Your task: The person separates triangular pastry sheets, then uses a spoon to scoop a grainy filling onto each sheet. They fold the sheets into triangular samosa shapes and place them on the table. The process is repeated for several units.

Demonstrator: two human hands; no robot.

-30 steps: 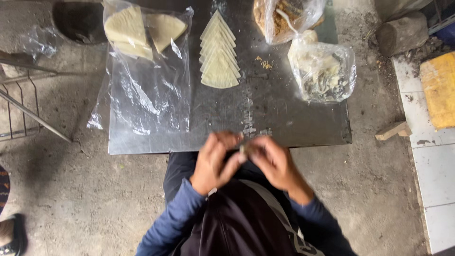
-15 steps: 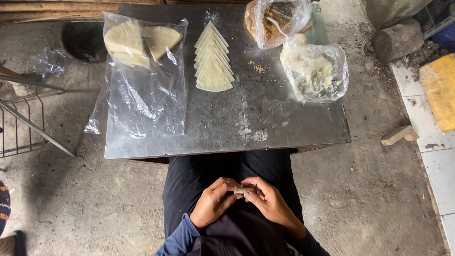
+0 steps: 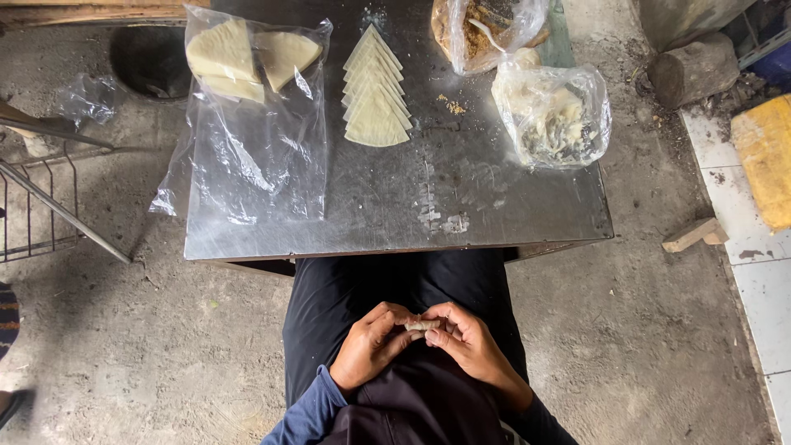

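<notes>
Both hands meet over my lap, below the near edge of the low metal table (image 3: 511, 218). My left hand (image 3: 372, 344) and my right hand (image 3: 466, 339) pinch a small pale rolled dough wrapper (image 3: 422, 325) between their fingertips. On the table lies a fanned stack of triangular wrappers (image 3: 376, 92), well away from my hands. A clear plastic bag (image 3: 247, 156) at the table's left holds more triangular wrapper pieces (image 3: 224, 54).
At the table's right stands a clear bag of pale filling (image 3: 554, 115), and behind it a bag of brown filling with a spoon (image 3: 482, 26). A wire rack (image 3: 37, 206) is at left. A log (image 3: 690, 70), wood scrap (image 3: 694, 234) and yellow block (image 3: 766, 156) lie at right.
My hands have drawn back from the table's edge down onto my lap, still working the small roll. The view has tilted so more of the table shows.
</notes>
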